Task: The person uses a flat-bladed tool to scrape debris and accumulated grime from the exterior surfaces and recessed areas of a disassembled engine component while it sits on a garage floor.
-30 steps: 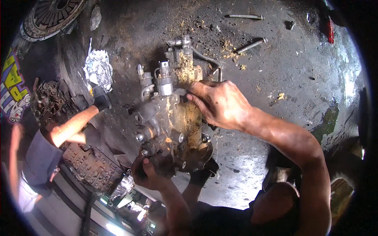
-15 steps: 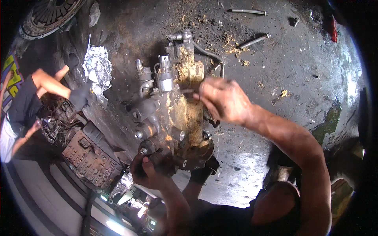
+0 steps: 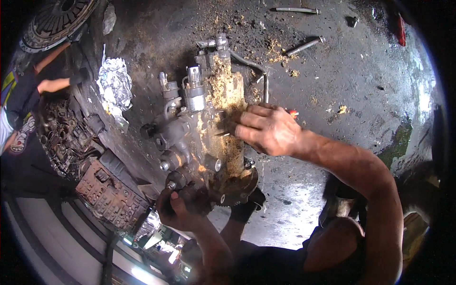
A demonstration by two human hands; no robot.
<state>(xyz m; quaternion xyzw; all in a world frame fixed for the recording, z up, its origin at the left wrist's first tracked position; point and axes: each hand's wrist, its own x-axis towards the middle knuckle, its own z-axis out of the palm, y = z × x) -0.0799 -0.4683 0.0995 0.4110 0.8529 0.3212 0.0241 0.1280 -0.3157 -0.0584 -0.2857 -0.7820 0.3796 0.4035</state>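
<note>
One left hand (image 3: 179, 211) nearest, fingers clamped on the near-left end of a grimy cast-metal pump (image 3: 227, 159). Pump lies on the dark grey surface (image 3: 308, 180), long axis running away from the wearer, brown crumbly dirt caked on its upper side. Rusty engine block (image 3: 111, 190) well to the pump's left. Right hand (image 3: 270, 129) at the pump's right side, about mid-length, fingers blurred but bent round a thin metal tool (image 3: 222, 135); tip is over the pump, can't tell if touching. Small red bit (image 3: 292, 114) just behind that hand. Two solenoid valves (image 3: 195, 92) stand on the pump's left side, bent metal pipe (image 3: 265, 85) on its far right. Left of the pump: crumpled silvery sheet (image 3: 114, 83), then a co-worker's arm (image 3: 54, 85) past it. Beyond the pump, to the right: two long bolts (image 3: 305, 46). Clutch pressure plate (image 3: 56, 26) far left of the pump.
</note>
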